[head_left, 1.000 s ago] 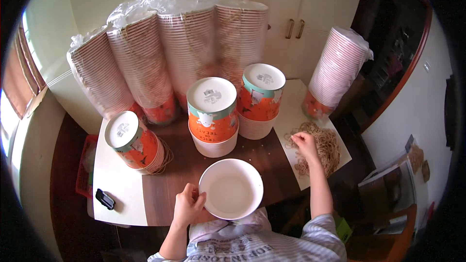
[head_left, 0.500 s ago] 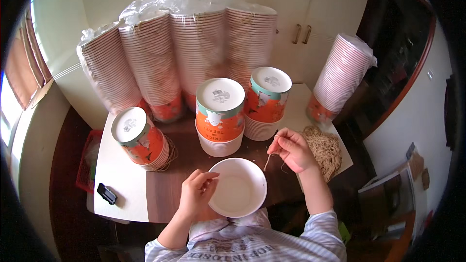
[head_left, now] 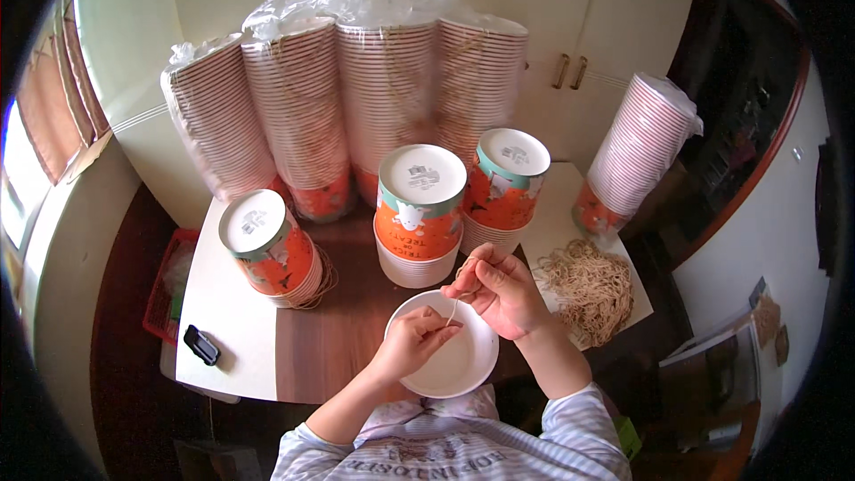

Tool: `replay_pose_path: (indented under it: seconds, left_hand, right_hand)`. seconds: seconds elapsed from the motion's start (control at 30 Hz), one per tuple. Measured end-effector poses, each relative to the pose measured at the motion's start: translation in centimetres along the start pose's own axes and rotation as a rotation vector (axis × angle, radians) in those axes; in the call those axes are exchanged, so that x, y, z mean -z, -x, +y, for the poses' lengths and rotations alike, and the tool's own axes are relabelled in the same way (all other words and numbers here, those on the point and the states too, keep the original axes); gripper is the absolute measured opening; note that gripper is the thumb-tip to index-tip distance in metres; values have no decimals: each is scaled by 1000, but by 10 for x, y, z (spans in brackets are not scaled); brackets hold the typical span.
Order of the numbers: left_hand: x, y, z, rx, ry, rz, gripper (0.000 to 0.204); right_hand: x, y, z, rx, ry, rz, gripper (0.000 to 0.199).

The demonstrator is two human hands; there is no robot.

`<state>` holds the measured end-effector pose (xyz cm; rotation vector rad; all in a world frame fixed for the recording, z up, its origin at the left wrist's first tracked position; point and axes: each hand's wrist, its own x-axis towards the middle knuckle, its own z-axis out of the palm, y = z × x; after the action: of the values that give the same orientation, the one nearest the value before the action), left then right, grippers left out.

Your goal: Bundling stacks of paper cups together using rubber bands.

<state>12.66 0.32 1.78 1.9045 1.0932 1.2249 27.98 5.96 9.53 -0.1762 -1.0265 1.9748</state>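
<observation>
A short piece of tan string (head_left: 452,310) runs between my two hands, above an open white paper tub (head_left: 454,376) that stands mouth up at the table's near edge. My left hand (head_left: 415,344) is closed, thumb and fingers pinching the string's lower end over the tub's left side. Higher and to the right, my right hand (head_left: 506,296) pinches the upper part of the string over the tub's far right rim. Beside my right hand lies a tangled heap of tan string (head_left: 595,292) on the table's white right part.
Upside-down stacks of orange printed paper tubs stand at the left (head_left: 272,254), middle (head_left: 419,232) and right (head_left: 506,196). Behind them rise tall plastic-wrapped tub stacks (head_left: 387,98), with another wrapped stack (head_left: 643,142) far right. A small black case (head_left: 202,346) lies at the left.
My right hand has moved left, bringing the string over the tub. My left hand has moved right and down and now pinches the string's other end. The view has shifted slightly.
</observation>
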Motion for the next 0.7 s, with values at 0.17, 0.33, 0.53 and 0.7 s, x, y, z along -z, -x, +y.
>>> replay_pose_path:
  seconds: [0.17, 0.33, 0.53, 0.7]
  left_hand:
    - [17, 5, 7, 192, 109, -37, 11]
    - [34, 9, 15, 182, -48, -14, 10]
    - [47, 13, 15, 48, -422, -36, 9]
    - [51, 16, 17, 21, -579, -59, 9]
  right_hand:
    - [13, 3, -1, 12, 44, 103, 12]
    - [18, 8, 12, 164, 830, 82, 25]
    - [6, 12, 27, 125, 1577, -259, 23]
    - [17, 6, 50, 248, 1509, -340, 15]
